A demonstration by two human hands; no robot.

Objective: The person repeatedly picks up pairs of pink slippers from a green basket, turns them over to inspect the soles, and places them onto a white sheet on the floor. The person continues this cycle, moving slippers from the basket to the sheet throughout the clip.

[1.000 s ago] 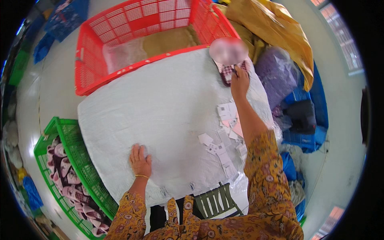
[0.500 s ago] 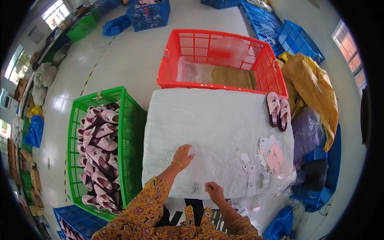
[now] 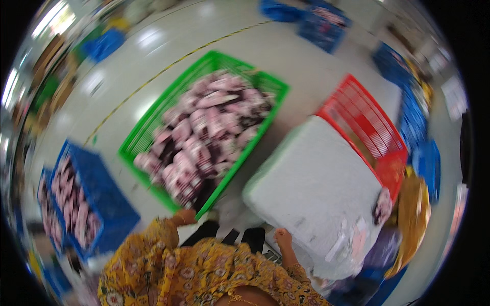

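Observation:
My left hand (image 3: 186, 217) is at the near corner of a green plastic crate (image 3: 230, 177), touching or just over its rim. Motion blurs its fingers, so its grip cannot be made out. Inside the crate lies a heap of pink slippers (image 3: 196, 125) with dark soles and checked linings. Closed near the front edge of the white-covered table (image 3: 311, 173) is my right hand (image 3: 282, 237); anything in it is hidden. On the table's right side are white tags and pink pieces (image 3: 359, 238). A pair of pink slippers (image 3: 383, 206) rests at its far right corner.
A red crate (image 3: 365, 125) stands against the table's far side. Blue crates (image 3: 97, 204) with more slippers stand at my left. Beyond the table's right edge lie a yellow sheet (image 3: 412, 219) and a purple bag (image 3: 383, 247). A yellow-black line (image 3: 135, 93) crosses the floor.
The view has swung left toward the green crate. My left hand has moved off the table to the crate's near corner. My right hand stays closed near the table's front edge.

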